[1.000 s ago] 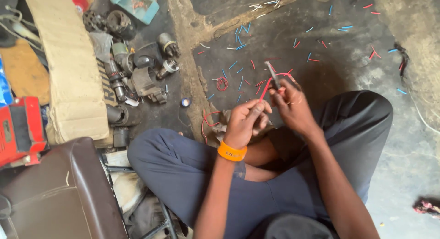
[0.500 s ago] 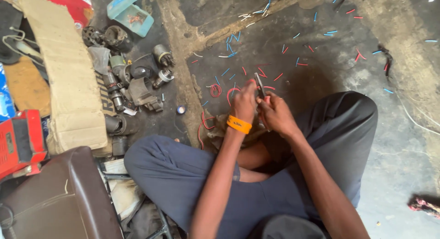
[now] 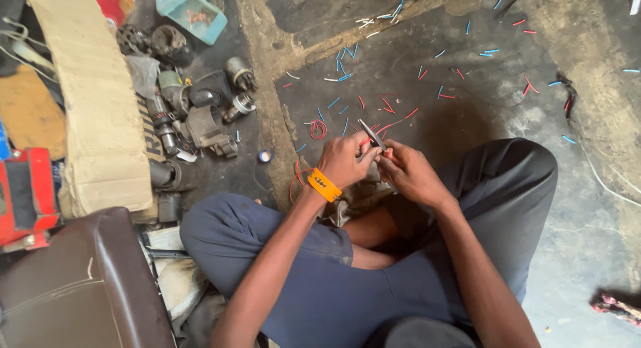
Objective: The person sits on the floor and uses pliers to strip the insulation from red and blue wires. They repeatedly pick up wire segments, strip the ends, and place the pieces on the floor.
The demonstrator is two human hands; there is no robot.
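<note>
I sit cross-legged on a stained concrete floor. My left hand (image 3: 346, 160), with an orange wristband (image 3: 324, 185) on the wrist, grips a small metal hand tool (image 3: 369, 132) whose tip points up and away from me. My right hand (image 3: 408, 172) meets it just to the right, pinching a thin red wire (image 3: 394, 124) that trails over the floor. More red wire (image 3: 298, 179) loops on the floor beside my left wrist. Where the fingers meet, the tool's jaws are hidden.
Short red, blue and white wire offcuts (image 3: 346, 61) litter the floor ahead. Greasy metal motor parts (image 3: 200, 114) lie at the left beside a cardboard strip (image 3: 93, 108), a teal tray (image 3: 193, 14), a red tool case (image 3: 27, 194) and a brown seat (image 3: 73, 288).
My hands have drawn closer together, and the view has shifted so they sit lower in it. The tool stays in my left hand, and the red wire is now pinched tighter at it.
</note>
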